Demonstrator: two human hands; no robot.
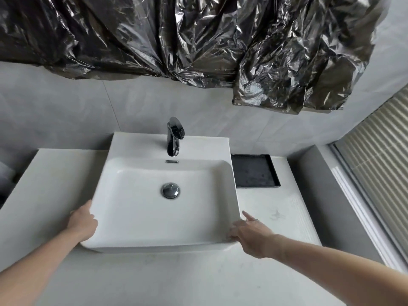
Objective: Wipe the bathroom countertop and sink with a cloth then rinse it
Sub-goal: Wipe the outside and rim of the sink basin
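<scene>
A white rectangular sink (141,221) sits on the pale counter (55,184), with a black faucet (174,138) at its back rim and a chrome drain plug (170,190) in the basin. The left hand (82,221) rests against the sink's front left corner, fingers hidden behind the rim, while the right hand (251,234) touches the front right corner with fingers loosely spread, forefinger extended. No cloth shows; a black tray (254,171) lies on the counter just right of the sink, and crinkled black plastic sheeting (198,40) hangs on the wall above.
</scene>
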